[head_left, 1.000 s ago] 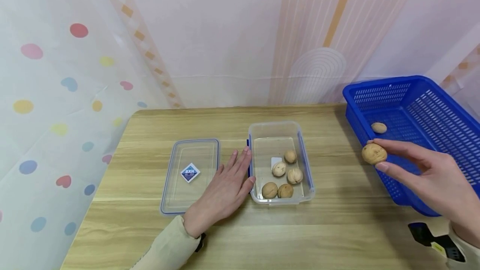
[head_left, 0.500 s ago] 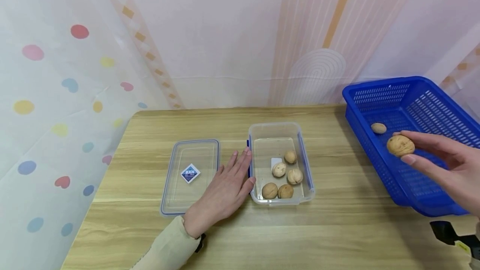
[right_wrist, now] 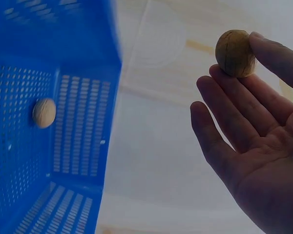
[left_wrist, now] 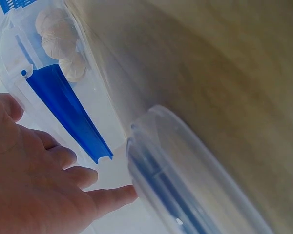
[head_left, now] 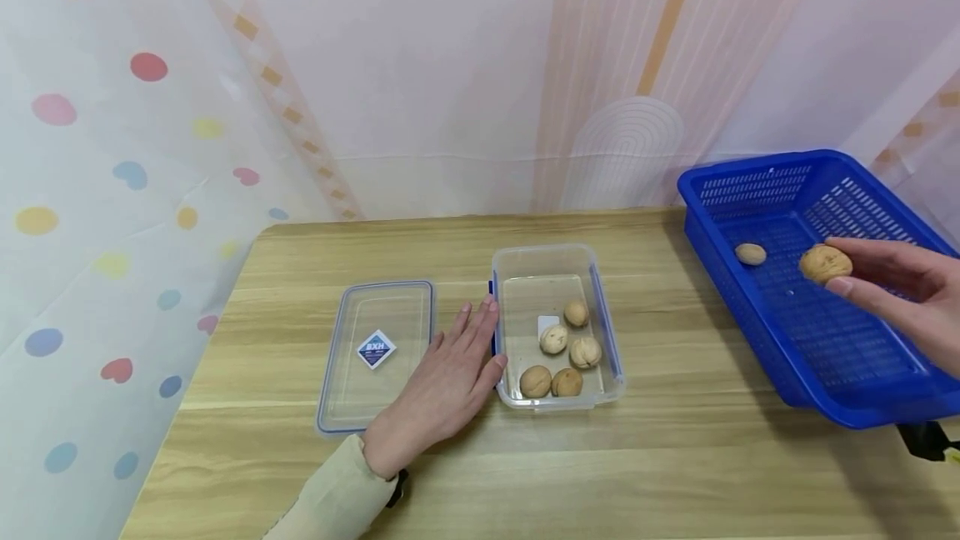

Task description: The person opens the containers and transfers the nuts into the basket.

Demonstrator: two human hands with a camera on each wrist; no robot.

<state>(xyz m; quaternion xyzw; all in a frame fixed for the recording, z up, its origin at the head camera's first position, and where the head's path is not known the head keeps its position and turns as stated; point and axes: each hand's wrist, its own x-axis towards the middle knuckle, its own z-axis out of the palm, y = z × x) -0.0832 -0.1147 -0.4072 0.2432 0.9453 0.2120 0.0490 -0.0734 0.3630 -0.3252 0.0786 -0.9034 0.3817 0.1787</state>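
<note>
Right hand (head_left: pixel 911 298) grasps a nut (head_left: pixel 825 263) at its fingertips, thumb on one side and fingers on the other; the nut sits at the tip of the grip, clear of the palm. Hand and nut are held above the inside of the basket (head_left: pixel 757 323), not touching its floor. A second nut (head_left: pixel 751 254) lies on the basket floor, left of the held one and apart from it. Left hand (head_left: pixel 442 386) lies flat on the table (head_left: pixel 675 457) well left of the basket, fingers straight, grip released, with the fingertips against the left wall of the box (head_left: pixel 555 257). Five nuts (head_left: pixel 562 352) lie in the box. The lid (head_left: pixel 375 352) lies flat just left of the left hand.
</note>
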